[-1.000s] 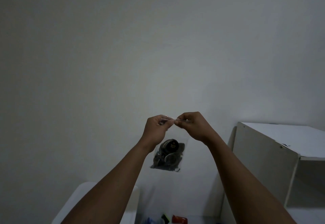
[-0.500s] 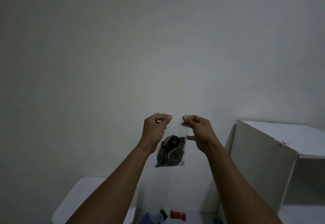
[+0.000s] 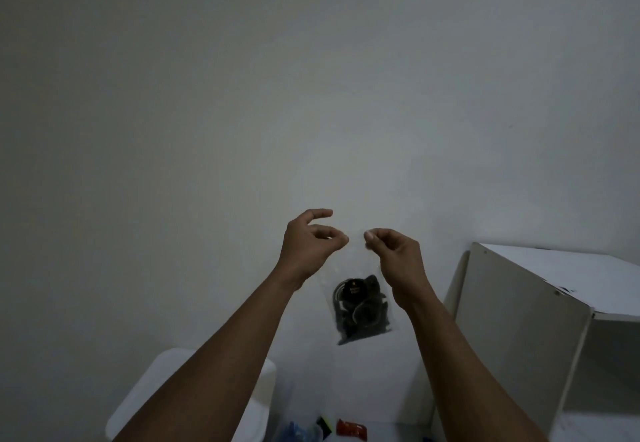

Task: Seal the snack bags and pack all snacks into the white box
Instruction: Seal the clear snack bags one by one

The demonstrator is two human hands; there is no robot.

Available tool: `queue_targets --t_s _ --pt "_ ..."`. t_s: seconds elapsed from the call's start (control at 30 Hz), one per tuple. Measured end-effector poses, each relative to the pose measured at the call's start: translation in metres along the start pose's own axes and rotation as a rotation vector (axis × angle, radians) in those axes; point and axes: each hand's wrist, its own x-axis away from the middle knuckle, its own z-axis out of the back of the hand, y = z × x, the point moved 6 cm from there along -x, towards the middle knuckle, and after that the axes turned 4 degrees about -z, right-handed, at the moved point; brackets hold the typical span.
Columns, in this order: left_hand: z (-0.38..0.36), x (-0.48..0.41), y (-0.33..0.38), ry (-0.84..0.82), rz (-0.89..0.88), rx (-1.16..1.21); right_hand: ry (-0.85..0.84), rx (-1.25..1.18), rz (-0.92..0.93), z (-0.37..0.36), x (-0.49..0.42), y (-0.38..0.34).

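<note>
Hanging beneath pinching right hand [image 3: 394, 258], the snack bag [image 3: 360, 306] (clear) perhaps also touches curled left hand [image 3: 310, 245].

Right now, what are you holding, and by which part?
The clear snack bag, pinched at its top edge: left hand at one corner, right hand at the other.

A white surface [image 3: 391, 432] carries a red packet [image 3: 351, 428], a black-and-yellow packet [image 3: 325, 424] and a blue wrapper [image 3: 295, 433].
</note>
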Motion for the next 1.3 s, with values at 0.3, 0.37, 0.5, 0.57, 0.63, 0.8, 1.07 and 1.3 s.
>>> queue_targets --t_s 0.3,0.37,0.5,0.57,0.63,0.8,1.07,1.3 --pt "-0.006 -0.012 0.014 -0.240 -0.084 -0.361 -0.146 0.181 0.133 -0.012 0.002 -0.003" --pt "-0.008 -0.012 0.008 -0.256 -0.079 -0.405 -0.147 0.189 0.144 -0.013 0.003 -0.003" --pt "-0.014 -0.008 0.000 -0.311 -0.050 -0.488 -0.161 0.203 0.146 -0.019 0.006 -0.001" --pt "-0.015 -0.005 -0.001 -0.302 -0.037 -0.493 -0.160 0.208 0.138 -0.020 0.008 0.001" --pt "-0.014 -0.002 0.002 -0.251 -0.060 -0.476 -0.147 0.223 0.130 -0.020 0.009 0.002" --pt "0.001 -0.007 0.000 -0.172 -0.102 -0.471 -0.015 0.164 0.106 -0.007 0.005 0.001" --pt "0.015 -0.001 -0.005 -0.001 0.011 0.048 0.067 -0.108 -0.070 0.004 -0.003 0.003" --pt "0.010 0.003 -0.013 0.072 0.132 0.266 0.090 -0.221 -0.089 0.004 -0.002 0.003"
